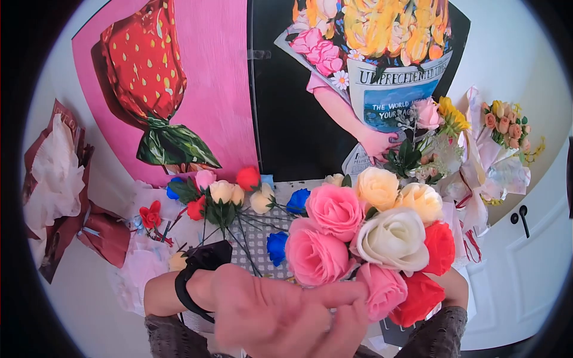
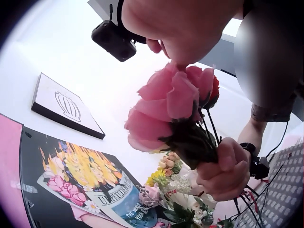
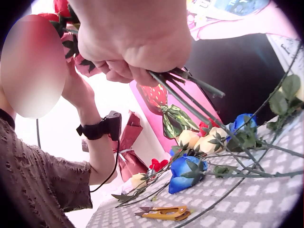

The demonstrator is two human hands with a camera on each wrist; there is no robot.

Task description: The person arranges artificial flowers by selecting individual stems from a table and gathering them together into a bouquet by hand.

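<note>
I hold up a bunch of pink, cream and red roses [image 1: 370, 238] in front of me. My right hand [image 2: 223, 173] grips the bundled green stems [image 3: 190, 92] below the heads; in the head view the flowers hide it. My left hand [image 1: 280, 316] reaches in from the near side, and its fingertips pinch a pink rose [image 1: 382, 292] at the bunch's lower edge. In the left wrist view that hand [image 2: 185, 28] sits on top of the pink rose [image 2: 166, 104]. A black camera strap circles each wrist.
Loose roses [image 1: 227, 197], red, cream and blue, lie on the checked table [image 3: 266, 204] with yellow clippers [image 3: 164, 212]. A wrapped bouquet [image 1: 477, 161] stands at the right, brown wrapping paper [image 1: 59, 179] at the left. Two paintings lean behind. A white door [image 1: 522, 250] is at far right.
</note>
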